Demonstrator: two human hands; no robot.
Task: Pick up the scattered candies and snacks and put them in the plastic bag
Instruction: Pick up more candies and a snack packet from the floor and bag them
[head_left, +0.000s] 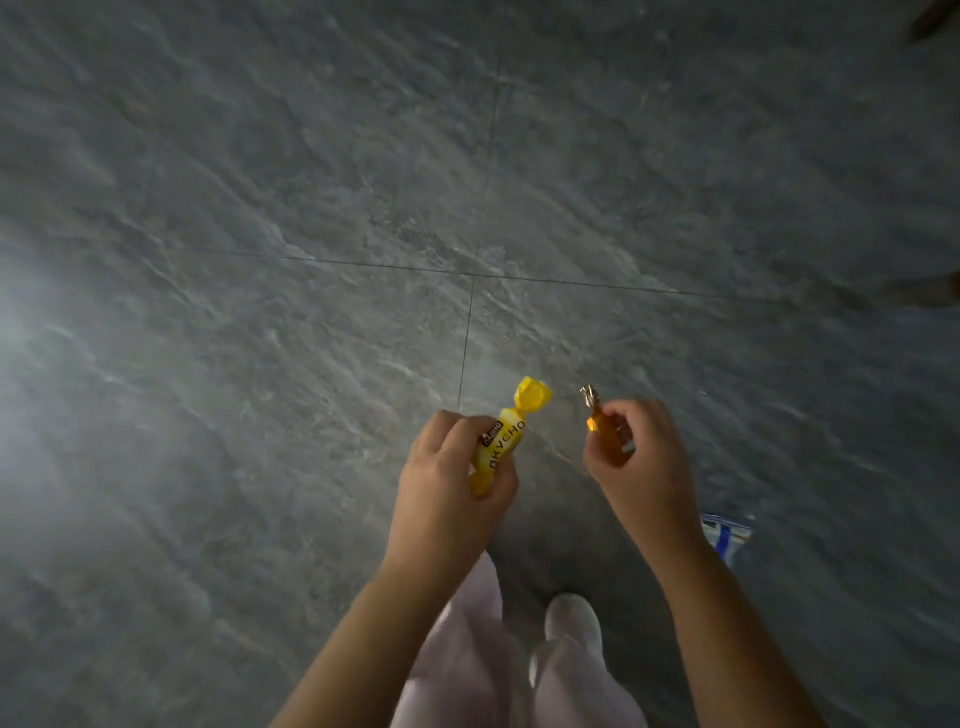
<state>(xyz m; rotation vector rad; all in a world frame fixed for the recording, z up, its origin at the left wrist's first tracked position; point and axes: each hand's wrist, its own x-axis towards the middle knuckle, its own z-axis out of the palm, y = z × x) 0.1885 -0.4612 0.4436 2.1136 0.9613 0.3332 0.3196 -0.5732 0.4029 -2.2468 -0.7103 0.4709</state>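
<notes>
My left hand (451, 480) grips a yellow wrapped candy (511, 431) with dark lettering, its twisted end sticking up past my fingers. My right hand (641, 457) holds a small orange candy (605, 436) with a shiny twisted wrapper end. Both hands hover above the grey floor in front of my legs. A bit of a clear plastic bag (727, 535) with blue and white print shows behind my right wrist, mostly hidden by the forearm.
Grey stone floor tiles (311, 208) with thin joint lines fill the view. My light trousers and a white shoe (574, 621) are below the hands. Blurred brown shapes (935, 21) sit at the right edge, too unclear to name.
</notes>
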